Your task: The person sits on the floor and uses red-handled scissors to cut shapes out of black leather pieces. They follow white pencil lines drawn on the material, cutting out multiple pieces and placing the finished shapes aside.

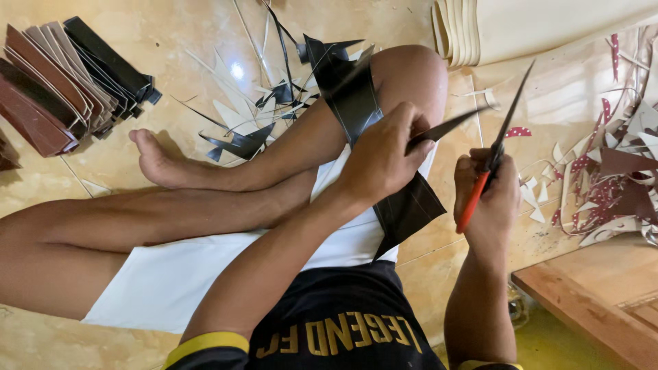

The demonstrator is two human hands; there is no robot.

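Low in the middle of the frame, the person sits cross-legged on the floor [171,41]. The left hand [380,157] has a tight grip on a black sheet [356,103] draped over the knee, pinching its thin pointed end. At the right, the right hand [490,199] is closed around scissors [493,154] with orange handles and open blades, just beside that end. Some cutting looks done, with more of the sheet left. Farther up, black and cream scraps [260,116] lie by the foot. At right lie red dotted scraps [610,185]. Upper left sits a stack of brown and black folded pieces [62,82]. Cream sheets [521,27] lie at the top. No packages, labels or signs show.
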